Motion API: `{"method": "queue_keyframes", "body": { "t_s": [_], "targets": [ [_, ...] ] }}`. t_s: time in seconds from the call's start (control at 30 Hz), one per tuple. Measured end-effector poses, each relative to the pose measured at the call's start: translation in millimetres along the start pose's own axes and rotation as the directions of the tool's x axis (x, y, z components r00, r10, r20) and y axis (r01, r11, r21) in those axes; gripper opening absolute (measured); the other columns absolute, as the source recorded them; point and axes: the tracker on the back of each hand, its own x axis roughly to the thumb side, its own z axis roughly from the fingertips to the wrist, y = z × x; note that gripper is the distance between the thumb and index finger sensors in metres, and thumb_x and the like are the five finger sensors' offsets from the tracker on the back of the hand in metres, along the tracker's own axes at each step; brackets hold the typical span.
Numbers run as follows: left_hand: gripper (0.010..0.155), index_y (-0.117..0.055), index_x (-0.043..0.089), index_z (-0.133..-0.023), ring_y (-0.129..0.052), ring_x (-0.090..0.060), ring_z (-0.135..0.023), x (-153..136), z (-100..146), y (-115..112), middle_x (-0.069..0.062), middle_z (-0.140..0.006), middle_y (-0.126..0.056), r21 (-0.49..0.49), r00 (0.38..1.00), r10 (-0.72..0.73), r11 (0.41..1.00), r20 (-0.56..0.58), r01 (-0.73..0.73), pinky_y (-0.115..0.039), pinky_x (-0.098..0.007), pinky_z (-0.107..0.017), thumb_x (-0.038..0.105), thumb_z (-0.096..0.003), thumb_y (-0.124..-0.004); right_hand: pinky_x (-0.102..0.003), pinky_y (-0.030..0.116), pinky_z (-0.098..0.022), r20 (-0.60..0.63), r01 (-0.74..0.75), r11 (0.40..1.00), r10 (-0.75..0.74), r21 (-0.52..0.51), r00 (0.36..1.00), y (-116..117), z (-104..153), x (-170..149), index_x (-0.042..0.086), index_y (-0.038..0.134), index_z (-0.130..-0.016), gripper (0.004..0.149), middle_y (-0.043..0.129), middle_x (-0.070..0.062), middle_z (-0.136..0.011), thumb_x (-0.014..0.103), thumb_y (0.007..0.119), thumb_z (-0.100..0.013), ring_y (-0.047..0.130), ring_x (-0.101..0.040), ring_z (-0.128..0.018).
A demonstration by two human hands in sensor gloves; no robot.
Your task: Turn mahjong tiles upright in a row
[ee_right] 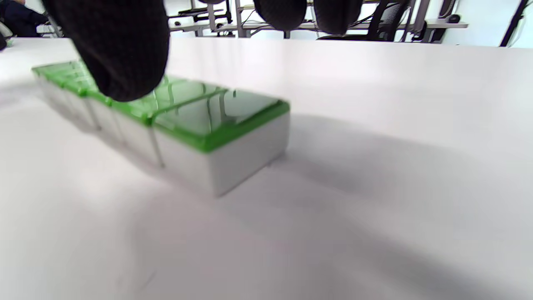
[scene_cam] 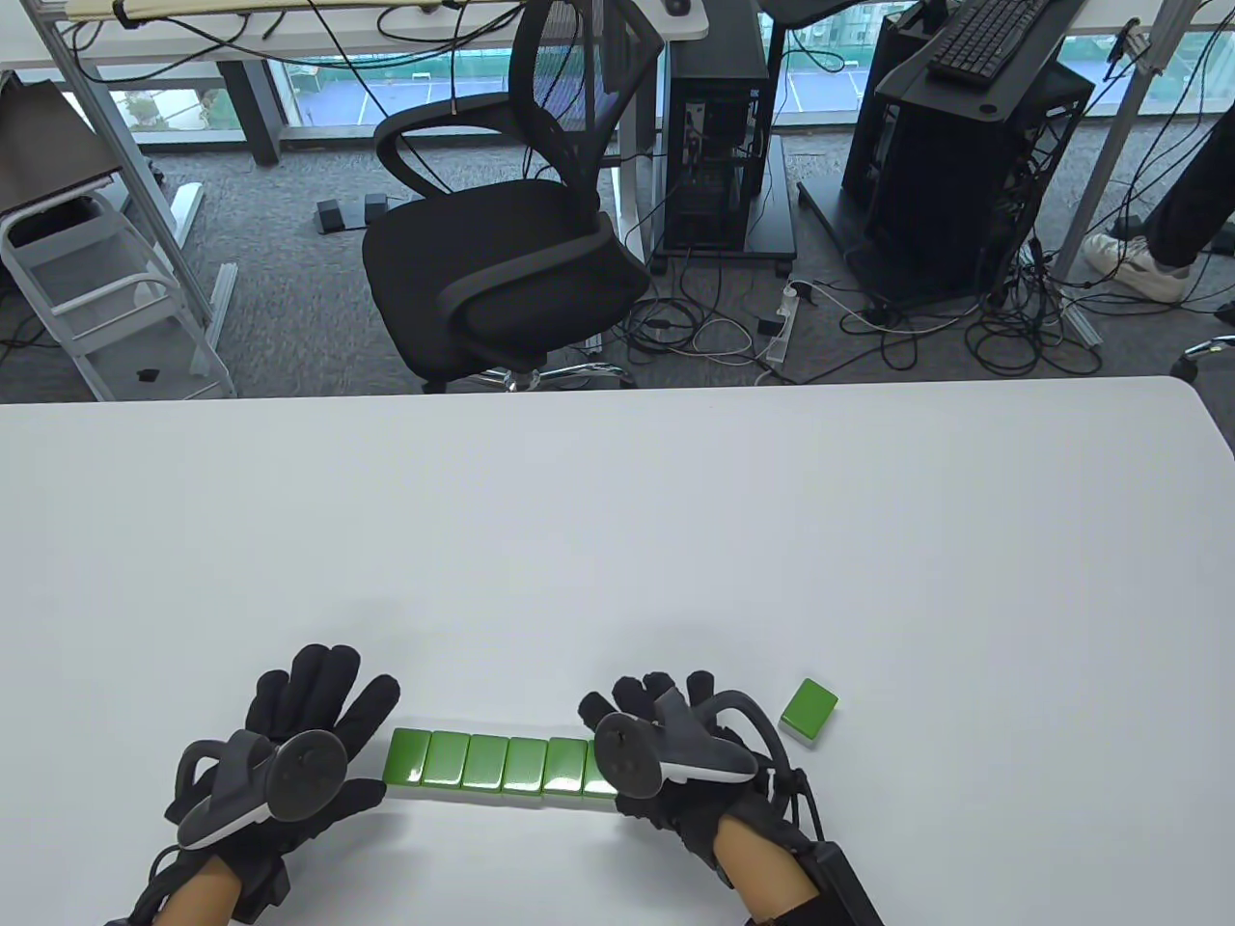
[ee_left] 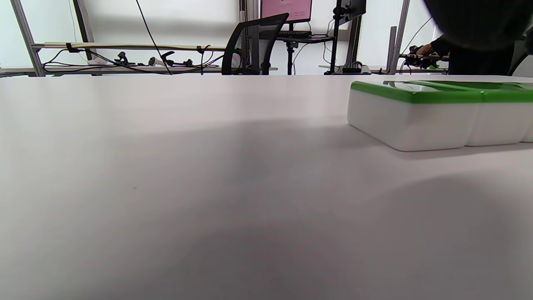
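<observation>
Currently we are seeing the row of tiles (scene_cam: 497,764) lying flat, green backs up, on the table (scene_cam: 617,540). Our left hand (scene_cam: 289,752) is resting spread at the row's left end, holding nothing; our right hand (scene_cam: 675,748) is covering its right end, grip unclear. One loose tile (scene_cam: 809,712) is lying right of the row.

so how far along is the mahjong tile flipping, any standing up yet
Done: the tiles are gathered into a tight row, side by side. None stands upright; all lie flat, green backs up. In hand: the left hand sits at the row's left end and the right hand at its right end, bracketing it. Left: tipping the row up, and one loose tile lying apart to the right.
</observation>
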Motion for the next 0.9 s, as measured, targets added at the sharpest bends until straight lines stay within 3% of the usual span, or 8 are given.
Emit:
{"method": "queue_keyframes", "body": {
  "t_s": [0.2,0.5,0.7,0.9],
  "targets": [
    [0.092,-0.016,0.053,-0.1,-0.001,-0.024,-0.114,0.6,0.1,-0.7,0.013,-0.112,0.007,-0.003,1.0,-0.003,1.0,0.0,0.003,-0.019,-0.057,-0.085,0.067,-0.0302,-0.073,-0.076,0.035,-0.07,-0.159,-0.02,0.999,0.014,-0.036,0.987,-20.2,12.5,-39.1,0.03,0.022,-0.106,0.088,0.022,-0.017,-0.114,0.042,0.082,-0.041,0.031,-0.055,-0.1],
    [0.092,-0.016,0.053,-0.1,-0.001,-0.024,-0.114,1.5,-0.1,-1.8,0.013,-0.112,0.006,-0.008,1.0,-0.008,1.0,0.001,0.008,-0.019,-0.058,-0.085,0.067,-0.0302,-0.073,-0.074,0.038,-0.07,-0.349,-0.034,0.992,0.073,0.118,0.934,10.3,20.6,-93.2,0.036,0.021,-0.104,0.087,0.013,-0.015,-0.114,0.04,0.082,-0.042,0.03,-0.058,-0.099],
    [0.092,-0.016,0.053,-0.1,-0.001,-0.024,-0.114,1.4,-0.2,-2.6,0.013,-0.112,0.006,-0.015,1.0,-0.006,1.0,-0.004,0.006,-0.019,-0.058,-0.085,0.067,-0.0302,-0.073,-0.072,0.04,-0.071,-0.452,0.066,0.989,0.001,0.133,0.892,29.6,26.2,-121.9,0.033,0.02,-0.104,0.083,0.013,-0.019,-0.113,0.041,0.077,-0.045,0.031,-0.059,-0.098],
    [0.092,-0.016,0.053,-0.1,-0.001,-0.024,-0.114,1.1,0.1,-2.9,0.013,-0.112,0.007,-0.024,1.0,-0.006,1.0,-0.01,0.006,-0.019,-0.057,-0.085,0.067,-0.0302,-0.073,-0.07,0.046,-0.071,-0.48,0.119,0.986,-0.048,0.119,0.876,42.6,26.9,-135.3,0.031,0.024,-0.105,0.076,0.022,-0.02,-0.113,0.04,0.072,-0.047,0.04,-0.056,-0.097]
  ]
}}
